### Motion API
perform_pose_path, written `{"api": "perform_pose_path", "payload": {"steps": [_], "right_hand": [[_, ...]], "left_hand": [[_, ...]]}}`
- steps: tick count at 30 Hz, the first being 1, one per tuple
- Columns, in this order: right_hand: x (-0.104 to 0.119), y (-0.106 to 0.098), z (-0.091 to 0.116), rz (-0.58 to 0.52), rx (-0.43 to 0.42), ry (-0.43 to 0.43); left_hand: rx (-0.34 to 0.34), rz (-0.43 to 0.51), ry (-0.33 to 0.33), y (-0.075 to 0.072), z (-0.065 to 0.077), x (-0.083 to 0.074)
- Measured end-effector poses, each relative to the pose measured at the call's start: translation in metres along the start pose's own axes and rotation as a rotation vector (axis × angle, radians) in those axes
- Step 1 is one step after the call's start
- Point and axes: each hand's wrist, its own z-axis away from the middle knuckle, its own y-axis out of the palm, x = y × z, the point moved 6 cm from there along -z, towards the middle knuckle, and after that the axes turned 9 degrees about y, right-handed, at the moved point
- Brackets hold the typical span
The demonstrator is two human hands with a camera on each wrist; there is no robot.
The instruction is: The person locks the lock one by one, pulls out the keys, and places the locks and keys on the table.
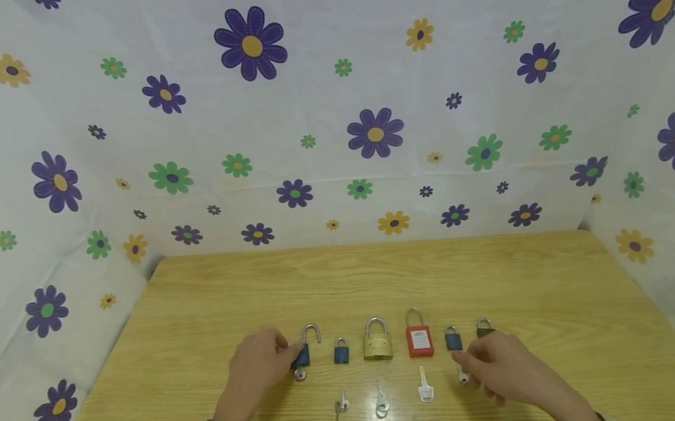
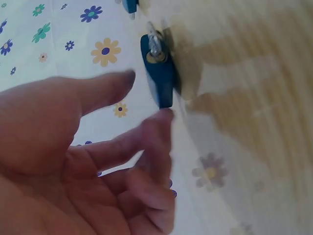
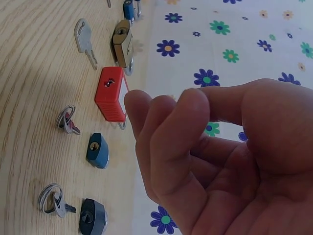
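My left hand [image 1: 261,364] is at a small blue padlock [image 1: 303,355] whose shackle is raised. A key [image 2: 154,43] sits in its keyhole. In the left wrist view the thumb stands apart from the lock, while a fingertip is at its lower end; whether it touches cannot be told. Over the right side of the row is my right hand [image 1: 504,366], its fingers loosely bent with nothing visible between them. Closest to it are a blue padlock [image 3: 98,151], a dark padlock [image 3: 93,218], a ringed key set [image 3: 67,121] and another ringed key set [image 3: 56,201].
Between the hands stand another blue padlock [image 1: 341,351], a large brass padlock [image 1: 378,346] and a red padlock [image 1: 420,341] with a white label. In front lie small keys [image 1: 341,405], ringed keys [image 1: 381,405] and a single key [image 1: 425,388]. A flowered cloth [image 1: 305,101] encloses the wooden table [image 1: 372,274].
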Motion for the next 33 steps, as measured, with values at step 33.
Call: {"api": "perform_pose_path", "payload": {"steps": [33], "right_hand": [[-0.008, 0.004, 0.004, 0.029, -0.011, 0.032]], "left_hand": [[0.021, 0.093, -0.036, 0.017, -0.004, 0.022]]}}
